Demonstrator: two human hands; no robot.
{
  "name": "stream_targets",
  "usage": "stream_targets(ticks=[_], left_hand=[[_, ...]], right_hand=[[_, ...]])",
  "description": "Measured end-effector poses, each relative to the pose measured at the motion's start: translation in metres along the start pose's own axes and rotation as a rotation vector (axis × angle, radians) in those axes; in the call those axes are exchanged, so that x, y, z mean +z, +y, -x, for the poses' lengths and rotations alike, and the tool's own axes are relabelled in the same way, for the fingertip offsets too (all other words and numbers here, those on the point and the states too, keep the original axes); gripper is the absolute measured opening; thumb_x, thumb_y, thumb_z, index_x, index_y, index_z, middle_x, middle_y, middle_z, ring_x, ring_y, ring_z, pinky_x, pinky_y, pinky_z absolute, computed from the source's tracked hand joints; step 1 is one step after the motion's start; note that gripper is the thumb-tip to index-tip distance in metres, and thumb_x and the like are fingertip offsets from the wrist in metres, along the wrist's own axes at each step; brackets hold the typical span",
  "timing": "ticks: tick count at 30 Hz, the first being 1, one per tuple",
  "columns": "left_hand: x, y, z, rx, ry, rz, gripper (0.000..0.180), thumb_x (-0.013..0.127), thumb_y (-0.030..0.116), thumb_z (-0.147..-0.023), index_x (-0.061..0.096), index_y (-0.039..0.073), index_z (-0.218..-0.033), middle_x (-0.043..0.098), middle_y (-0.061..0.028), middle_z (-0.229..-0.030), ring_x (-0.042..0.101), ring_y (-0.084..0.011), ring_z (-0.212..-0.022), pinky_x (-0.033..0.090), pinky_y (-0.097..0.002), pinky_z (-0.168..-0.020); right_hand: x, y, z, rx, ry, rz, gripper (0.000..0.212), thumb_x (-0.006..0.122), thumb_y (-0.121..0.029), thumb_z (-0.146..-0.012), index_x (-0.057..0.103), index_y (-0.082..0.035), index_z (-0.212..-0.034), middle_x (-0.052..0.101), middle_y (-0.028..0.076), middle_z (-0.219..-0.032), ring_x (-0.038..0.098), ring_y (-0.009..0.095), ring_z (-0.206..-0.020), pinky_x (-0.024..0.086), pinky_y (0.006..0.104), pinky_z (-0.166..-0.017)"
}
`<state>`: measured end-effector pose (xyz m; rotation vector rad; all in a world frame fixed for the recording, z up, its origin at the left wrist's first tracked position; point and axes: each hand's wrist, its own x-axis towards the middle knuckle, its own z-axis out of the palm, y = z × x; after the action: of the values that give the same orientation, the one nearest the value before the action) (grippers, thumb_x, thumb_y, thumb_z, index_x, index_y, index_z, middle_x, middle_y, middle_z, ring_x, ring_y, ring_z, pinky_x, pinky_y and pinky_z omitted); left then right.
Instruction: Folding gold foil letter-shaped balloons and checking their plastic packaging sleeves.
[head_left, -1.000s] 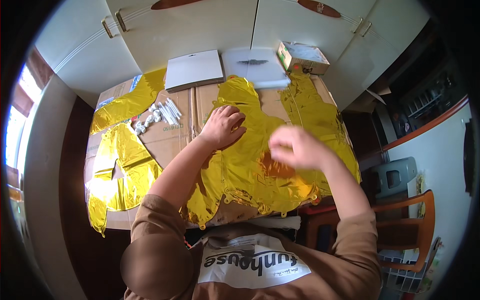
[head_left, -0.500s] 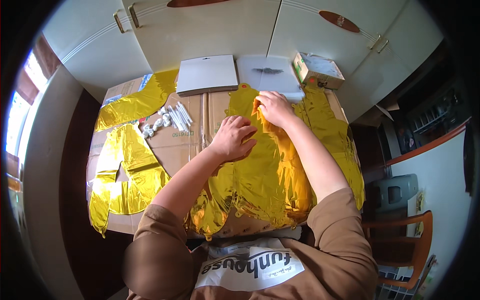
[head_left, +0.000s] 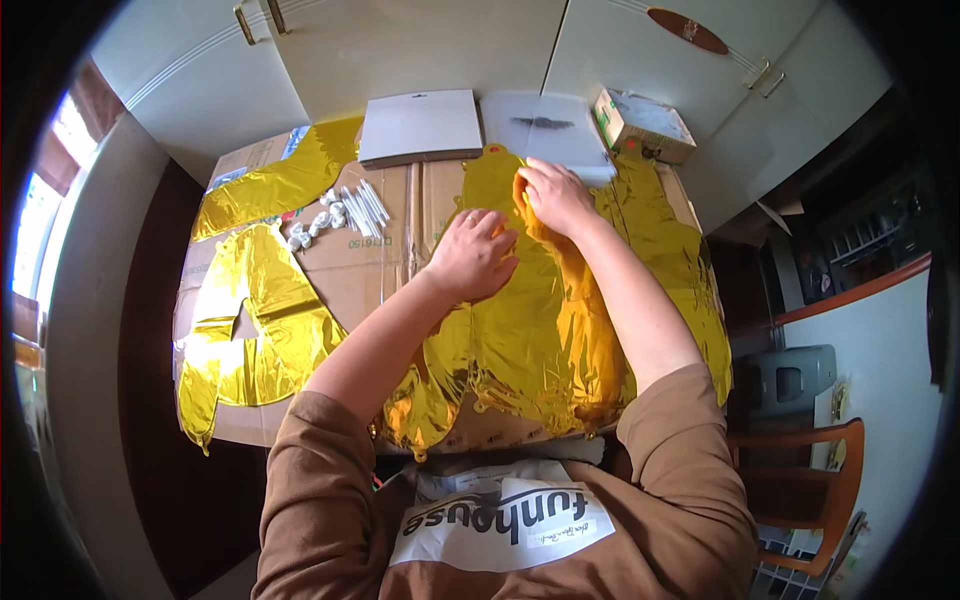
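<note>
A flat gold foil balloon [head_left: 510, 335] lies in front of me on the cardboard. My right hand [head_left: 558, 197] is closed on its folded right edge near the far end, where the foil hangs in orange-gold creases down to the near edge. Over the balloon's left side rests my left hand [head_left: 472, 255], fingers loosely curved and thumb apart; its fingertips are partly hidden. Beneath my right forearm and beyond it, another gold foil balloon [head_left: 665, 250] is spread out.
At left lie a gold A-shaped balloon [head_left: 280, 310] and another gold foil piece [head_left: 275, 195]. White sticks [head_left: 362, 208] and small white pieces [head_left: 300, 238] sit between. Behind stand a white stack [head_left: 420, 125], clear plastic sheets [head_left: 545, 130] and an open box [head_left: 645, 125].
My right hand has shifted slightly up and right with the foil edge. My left hand has moved a little farther away, its fingers more curved. The whole view has tilted slightly.
</note>
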<state>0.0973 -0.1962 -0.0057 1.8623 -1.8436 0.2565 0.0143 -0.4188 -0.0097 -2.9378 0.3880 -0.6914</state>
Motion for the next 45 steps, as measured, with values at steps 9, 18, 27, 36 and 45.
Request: stream_targets(ticks=[9, 18, 27, 36, 45], left_hand=[[-0.058, 0.006, 0.054, -0.171, 0.028, 0.125, 0.038, 0.073, 0.028, -0.088, 0.068, 0.002, -0.115, 0.067, -0.0134, -0.118, 0.064, -0.0336, -0.108, 0.048, -0.0465, -0.099], [-0.063, 0.030, 0.123, -0.218, -0.022, 0.064, 0.048, 0.075, 0.024, -0.086, 0.064, 0.003, -0.128, 0.058, -0.0193, -0.136, 0.052, -0.0404, -0.131, 0.042, -0.0506, -0.111], [-0.055, 0.041, 0.132, -0.212, 0.058, 0.056, 0.049, 0.074, 0.023, -0.086, 0.062, 0.004, -0.130, 0.058, -0.0202, -0.135, 0.049, -0.0429, -0.134, 0.040, -0.0519, -0.112], [-0.055, 0.038, 0.137, -0.208, 0.046, 0.026, 0.049, 0.074, 0.025, -0.087, 0.062, 0.003, -0.130, 0.058, -0.0191, -0.135, 0.048, -0.0423, -0.135, 0.039, -0.0520, -0.113], [-0.060, 0.043, 0.128, -0.204, 0.042, 0.029, 0.049, 0.073, 0.027, -0.089, 0.062, 0.004, -0.131, 0.055, -0.0211, -0.137, 0.048, -0.0424, -0.134, 0.039, -0.0522, -0.113]], right_hand=[[-0.120, -0.048, 0.110, 0.106, -0.107, -0.270, 0.027, 0.061, -0.017, -0.100, 0.069, -0.001, -0.120, 0.066, 0.017, -0.133, 0.064, 0.034, -0.121, 0.050, 0.0416, -0.106], [-0.094, -0.082, 0.187, 0.102, -0.086, -0.199, 0.039, 0.066, -0.024, -0.098, 0.064, -0.004, -0.132, 0.059, 0.018, -0.143, 0.053, 0.037, -0.134, 0.037, 0.0479, -0.117], [-0.065, -0.082, 0.185, -0.001, -0.134, -0.133, 0.044, 0.058, -0.032, -0.103, 0.061, -0.006, -0.139, 0.051, 0.017, -0.152, 0.041, 0.037, -0.145, 0.029, 0.0495, -0.123], [-0.065, -0.087, 0.180, -0.048, -0.143, -0.134, 0.044, 0.059, -0.032, -0.102, 0.062, -0.007, -0.138, 0.052, 0.016, -0.151, 0.042, 0.037, -0.144, 0.031, 0.0485, -0.121], [-0.071, -0.083, 0.181, -0.037, -0.079, -0.109, 0.041, 0.059, -0.032, -0.102, 0.064, -0.006, -0.133, 0.057, 0.018, -0.146, 0.049, 0.035, -0.139, 0.034, 0.0470, -0.119]])
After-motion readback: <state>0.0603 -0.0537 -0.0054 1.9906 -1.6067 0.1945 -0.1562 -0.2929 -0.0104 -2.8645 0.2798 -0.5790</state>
